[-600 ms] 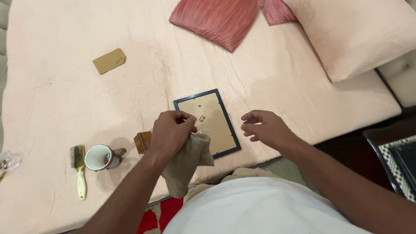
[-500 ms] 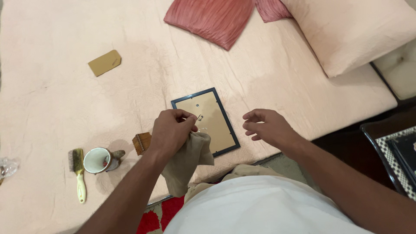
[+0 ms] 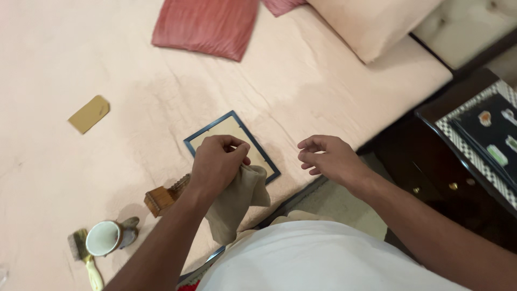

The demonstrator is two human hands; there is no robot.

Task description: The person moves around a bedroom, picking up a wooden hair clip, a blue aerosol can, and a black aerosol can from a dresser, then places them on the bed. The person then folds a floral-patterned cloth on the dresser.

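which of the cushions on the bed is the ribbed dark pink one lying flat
The ribbed dark pink cushion lying flat at the top, left of the plain pale peach pillow, which is smooth and much lighter. A second pink piece shows only at the frame's edge.

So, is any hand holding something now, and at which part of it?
The left hand pinches a beige-brown cloth by its upper edge, and the rest hangs down. The right hand is open and holds nothing.
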